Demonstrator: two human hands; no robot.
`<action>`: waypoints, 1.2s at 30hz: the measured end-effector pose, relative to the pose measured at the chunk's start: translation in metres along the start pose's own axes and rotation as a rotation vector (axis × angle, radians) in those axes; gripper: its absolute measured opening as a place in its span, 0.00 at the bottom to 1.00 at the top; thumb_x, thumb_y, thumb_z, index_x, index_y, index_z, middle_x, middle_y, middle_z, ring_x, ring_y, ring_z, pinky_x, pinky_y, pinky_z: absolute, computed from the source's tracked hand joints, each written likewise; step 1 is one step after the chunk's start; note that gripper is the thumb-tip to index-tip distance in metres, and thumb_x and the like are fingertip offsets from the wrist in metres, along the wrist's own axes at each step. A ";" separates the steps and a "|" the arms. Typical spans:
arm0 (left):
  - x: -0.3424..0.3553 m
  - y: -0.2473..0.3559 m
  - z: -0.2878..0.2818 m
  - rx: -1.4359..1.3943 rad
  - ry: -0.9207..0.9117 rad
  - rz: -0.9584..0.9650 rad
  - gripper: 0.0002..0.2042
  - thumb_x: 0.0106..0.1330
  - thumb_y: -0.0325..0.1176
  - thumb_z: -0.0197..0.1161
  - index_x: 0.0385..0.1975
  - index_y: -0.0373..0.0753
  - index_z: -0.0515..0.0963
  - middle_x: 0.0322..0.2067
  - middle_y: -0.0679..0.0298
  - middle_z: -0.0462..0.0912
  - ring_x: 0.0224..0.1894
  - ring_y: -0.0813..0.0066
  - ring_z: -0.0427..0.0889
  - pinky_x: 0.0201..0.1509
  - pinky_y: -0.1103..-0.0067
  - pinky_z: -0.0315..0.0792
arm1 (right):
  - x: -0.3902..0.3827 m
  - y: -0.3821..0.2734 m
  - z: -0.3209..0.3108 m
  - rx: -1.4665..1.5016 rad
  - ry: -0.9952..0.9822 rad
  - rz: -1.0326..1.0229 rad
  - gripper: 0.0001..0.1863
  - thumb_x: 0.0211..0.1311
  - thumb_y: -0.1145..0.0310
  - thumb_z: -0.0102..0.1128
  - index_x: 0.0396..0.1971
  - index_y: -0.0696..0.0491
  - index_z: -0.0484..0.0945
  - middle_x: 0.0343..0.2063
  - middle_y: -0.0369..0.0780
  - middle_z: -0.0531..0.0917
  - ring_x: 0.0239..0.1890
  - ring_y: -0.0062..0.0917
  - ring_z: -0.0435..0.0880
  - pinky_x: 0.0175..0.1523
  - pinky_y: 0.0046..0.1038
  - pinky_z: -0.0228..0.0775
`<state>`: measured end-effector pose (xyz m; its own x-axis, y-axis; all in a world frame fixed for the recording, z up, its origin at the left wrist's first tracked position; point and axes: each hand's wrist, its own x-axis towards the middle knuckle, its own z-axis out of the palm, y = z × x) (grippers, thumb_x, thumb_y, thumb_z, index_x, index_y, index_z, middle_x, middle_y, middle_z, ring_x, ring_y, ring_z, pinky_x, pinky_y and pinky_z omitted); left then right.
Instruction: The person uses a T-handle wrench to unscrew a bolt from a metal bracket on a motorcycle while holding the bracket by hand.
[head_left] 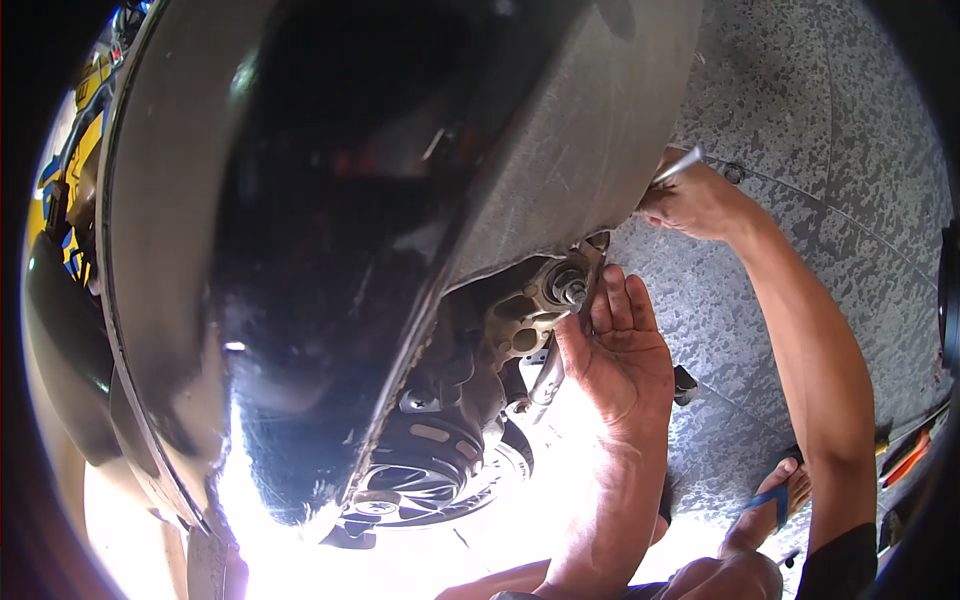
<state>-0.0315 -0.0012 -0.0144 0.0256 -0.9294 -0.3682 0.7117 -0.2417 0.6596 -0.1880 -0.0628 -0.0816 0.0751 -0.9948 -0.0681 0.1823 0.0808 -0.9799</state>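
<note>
A large vehicle with a glossy dark panel [330, 270] and a dull grey panel [590, 110] fills the left and middle of the head view. Below the grey panel's lower edge, a bolt with a nut [568, 288] sits in a metal bracket [520, 335]. My left hand [625, 355] is palm up beside this bolt, fingers stretched out and thumb close to the bracket. Farther off, at the grey panel's edge, my right hand [690, 205] is closed around a silver metal tool [680, 165]. Its far end and the fingertips are hidden.
A spoked wheel [430, 470] shows beneath the panels in bright glare. Grey speckled tiles [770, 90] cover the floor at right. A foot in a blue-strapped sandal [775, 500] rests low at right, near an orange-red object [905, 460]. Yellow and blue things [85, 150] stand far left.
</note>
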 end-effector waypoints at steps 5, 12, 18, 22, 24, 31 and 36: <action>0.002 0.003 0.000 -0.002 -0.007 0.007 0.17 0.66 0.41 0.58 0.47 0.34 0.74 0.45 0.60 0.81 0.49 0.70 0.80 0.61 0.71 0.71 | 0.006 0.024 0.036 -0.477 0.420 -0.461 0.14 0.57 0.74 0.57 0.44 0.58 0.76 0.39 0.43 0.80 0.42 0.33 0.79 0.47 0.35 0.73; -0.002 -0.003 0.009 -0.006 -0.034 0.017 0.19 0.65 0.42 0.60 0.50 0.36 0.72 0.45 0.59 0.80 0.49 0.68 0.79 0.60 0.71 0.72 | 0.004 0.017 0.034 -0.970 0.728 -0.629 0.11 0.53 0.73 0.57 0.38 0.57 0.75 0.30 0.41 0.72 0.38 0.35 0.70 0.43 0.33 0.68; 0.008 -0.002 -0.005 0.105 -0.092 0.146 0.17 0.68 0.40 0.55 0.48 0.33 0.73 0.36 0.57 0.83 0.41 0.67 0.82 0.53 0.74 0.77 | -0.045 0.051 0.020 -1.134 0.591 -0.459 0.09 0.55 0.68 0.55 0.33 0.56 0.77 0.31 0.41 0.73 0.36 0.33 0.70 0.40 0.34 0.64; 0.003 -0.002 -0.005 0.042 -0.120 0.064 0.19 0.67 0.41 0.58 0.47 0.30 0.73 0.37 0.57 0.82 0.41 0.69 0.81 0.52 0.75 0.76 | -0.116 0.044 0.014 -1.319 0.452 -0.230 0.09 0.54 0.67 0.55 0.34 0.54 0.77 0.30 0.38 0.73 0.35 0.29 0.71 0.37 0.31 0.63; 0.006 0.000 -0.008 -0.002 -0.144 0.037 0.20 0.65 0.41 0.61 0.47 0.28 0.72 0.39 0.55 0.82 0.45 0.68 0.80 0.54 0.76 0.75 | -0.144 0.043 0.013 -1.349 0.355 -0.209 0.09 0.53 0.66 0.56 0.33 0.54 0.76 0.30 0.37 0.72 0.35 0.28 0.72 0.37 0.30 0.63; 0.005 -0.001 -0.002 -0.029 -0.085 0.043 0.20 0.65 0.40 0.62 0.46 0.29 0.73 0.39 0.56 0.82 0.44 0.70 0.81 0.52 0.76 0.77 | -0.198 0.035 0.000 -1.308 0.155 -0.266 0.09 0.55 0.66 0.57 0.35 0.52 0.76 0.32 0.37 0.74 0.39 0.28 0.76 0.39 0.30 0.67; 0.005 0.000 -0.004 0.013 -0.034 0.075 0.18 0.67 0.43 0.57 0.47 0.34 0.74 0.39 0.60 0.83 0.43 0.70 0.81 0.52 0.74 0.76 | -0.114 -0.001 -0.095 -0.964 0.491 0.087 0.11 0.61 0.78 0.48 0.42 0.64 0.73 0.36 0.52 0.75 0.35 0.37 0.79 0.32 0.31 0.77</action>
<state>-0.0288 -0.0044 -0.0191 0.0545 -0.9541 -0.2946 0.6994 -0.1741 0.6932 -0.2902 0.0446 -0.0909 -0.3892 -0.9211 -0.0021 -0.6678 0.2837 -0.6882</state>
